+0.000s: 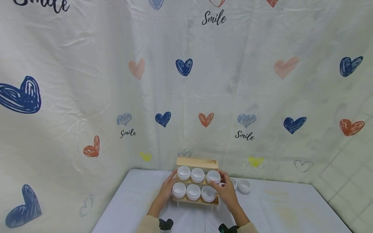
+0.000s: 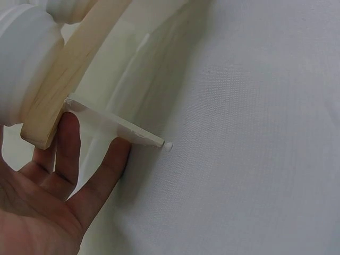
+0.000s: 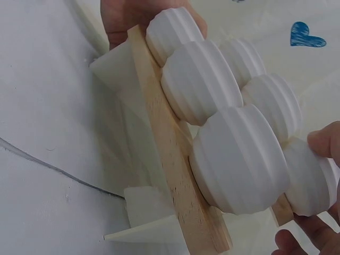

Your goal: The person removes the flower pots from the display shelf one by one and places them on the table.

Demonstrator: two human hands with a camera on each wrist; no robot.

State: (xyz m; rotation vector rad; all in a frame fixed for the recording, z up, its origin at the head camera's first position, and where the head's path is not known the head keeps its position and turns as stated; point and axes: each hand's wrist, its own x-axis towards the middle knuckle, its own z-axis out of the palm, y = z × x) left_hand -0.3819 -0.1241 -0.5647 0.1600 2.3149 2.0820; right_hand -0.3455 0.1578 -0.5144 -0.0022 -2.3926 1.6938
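Observation:
A wooden tiered rack (image 1: 197, 200) on pale legs holds two rows of three white cups, with a bare wooden tier (image 1: 197, 162) above. At the rack's left end is my left hand (image 1: 165, 191); the left wrist view shows this hand (image 2: 48, 196) with its fingers against the board (image 2: 45, 119) and a pale leg (image 2: 114, 122). My right hand (image 1: 228, 193) grips the rightmost cup of the upper row (image 1: 213, 176). In the right wrist view its thumb (image 3: 325, 141) presses that cup (image 3: 309, 183), fingers below.
Two more white cups, one partly hidden by my right hand and the other in plain view (image 1: 244, 186), stand right of the rack on the white-covered table (image 1: 276, 210). A curtain printed with hearts (image 1: 221, 90) hangs close behind the rack.

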